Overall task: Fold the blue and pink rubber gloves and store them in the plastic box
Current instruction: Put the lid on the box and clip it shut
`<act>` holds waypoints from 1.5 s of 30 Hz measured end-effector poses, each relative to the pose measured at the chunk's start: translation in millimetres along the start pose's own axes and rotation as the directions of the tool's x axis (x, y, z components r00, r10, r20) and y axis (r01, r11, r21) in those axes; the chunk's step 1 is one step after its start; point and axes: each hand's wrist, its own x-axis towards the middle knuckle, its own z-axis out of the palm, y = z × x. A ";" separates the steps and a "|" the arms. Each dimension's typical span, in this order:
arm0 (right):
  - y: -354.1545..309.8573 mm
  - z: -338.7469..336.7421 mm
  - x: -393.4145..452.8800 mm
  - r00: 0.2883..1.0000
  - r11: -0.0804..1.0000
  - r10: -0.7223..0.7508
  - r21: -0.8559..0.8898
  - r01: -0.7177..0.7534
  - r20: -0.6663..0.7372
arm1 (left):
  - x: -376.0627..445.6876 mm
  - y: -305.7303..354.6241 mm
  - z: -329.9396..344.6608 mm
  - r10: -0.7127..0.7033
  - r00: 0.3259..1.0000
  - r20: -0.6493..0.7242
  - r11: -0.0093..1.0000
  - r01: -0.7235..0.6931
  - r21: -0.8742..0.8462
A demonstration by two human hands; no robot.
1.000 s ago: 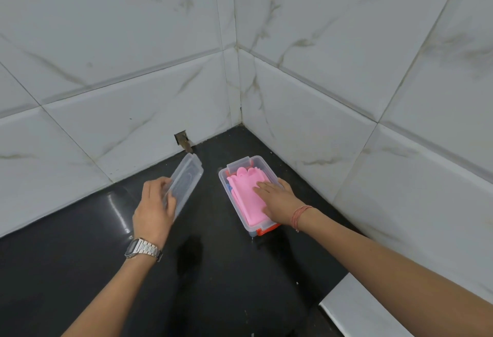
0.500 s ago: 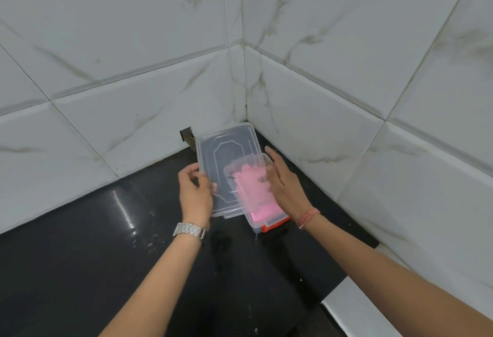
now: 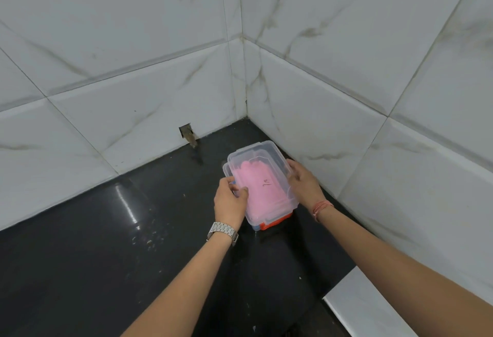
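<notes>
The clear lid (image 3: 260,176) is held over the plastic box (image 3: 274,223) (in the far right corner of the black counter (image 3: 93,243)), pinched by the left hand (image 3: 230,201) and gripped at its right edge by the right hand (image 3: 304,184). The pink gloves (image 3: 260,192) are seen inside.

Silver wristwatch (image 3: 223,230), red thread bracelet (image 3: 322,207)
</notes>
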 end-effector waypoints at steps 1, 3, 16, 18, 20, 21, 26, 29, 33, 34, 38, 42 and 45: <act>2.3 1.7 1.0 1.000 1.000 0.016 0.002 -0.016 -0.001 | -0.4 0.6 1.1 0.012 1.000 -0.009 1.000 -0.012 0.026; 6.0 5.6 1.8 0.999 0.999 0.051 0.007 -0.051 0.004 | -1.7 0.6 2.1 0.026 0.999 -0.026 0.998 -0.025 0.056; 10.3 18.5 -0.4 0.999 0.999 0.021 -0.044 -0.019 0.046 | -11.3 -13.8 1.2 -0.012 0.999 -0.047 1.000 0.012 -0.004; 10.5 19.7 -1.0 0.999 0.998 0.017 -0.068 -0.013 0.051 | -9.7 -16.0 1.6 -0.033 0.999 -0.037 0.999 0.031 -0.037; 11.0 20.7 -1.5 0.999 0.995 0.012 -0.099 -0.007 0.052 | -8.2 -19.4 1.7 -0.037 0.999 -0.031 0.997 0.035 -0.065; 11.5 21.0 -1.4 0.999 0.994 0.010 -0.112 -0.004 0.052 | -7.8 -20.7 1.8 -0.052 0.998 -0.023 0.994 0.050 -0.092; 12.0 23.4 0.0 0.998 0.980 0.004 -0.197 0.007 0.055 | -4.0 -21.0 1.3 -0.320 0.938 0.137 0.844 0.347 -0.408; 11.6 23.7 1.4 0.998 0.971 -0.015 -0.237 0.030 0.066 | -2.4 -17.9 -2.6 -0.404 0.882 0.240 0.716 0.469 -0.518; 5.0 21.2 7.2 0.994 0.941 -0.038 -0.332 0.071 0.105 | -9.2 -14.8 -6.8 -0.437 0.843 0.315 0.656 0.538 -0.529; 2.0 21.4 9.0 0.992 0.929 -0.047 -0.360 0.086 0.117 | -14.1 -15.0 -7.5 -0.440 0.832 0.338 0.638 0.554 -0.534; -10.7 30.8 12.4 0.990 0.835 -0.102 -0.532 0.141 0.102 | -42.7 -22.2 -6.8 -0.426 0.801 0.421 0.566 0.599 -0.567; -19.0 49.4 5.7 0.965 0.771 -0.233 -0.581 0.259 0.122 | -66.4 -21.6 -11.3 -0.463 0.735 0.496 0.705 0.644 -0.297; -22.6 58.7 1.8 0.927 0.753 -0.310 -0.541 0.376 0.212 | -76.3 -16.9 -15.4 -0.369 0.749 0.550 0.929 0.297 0.220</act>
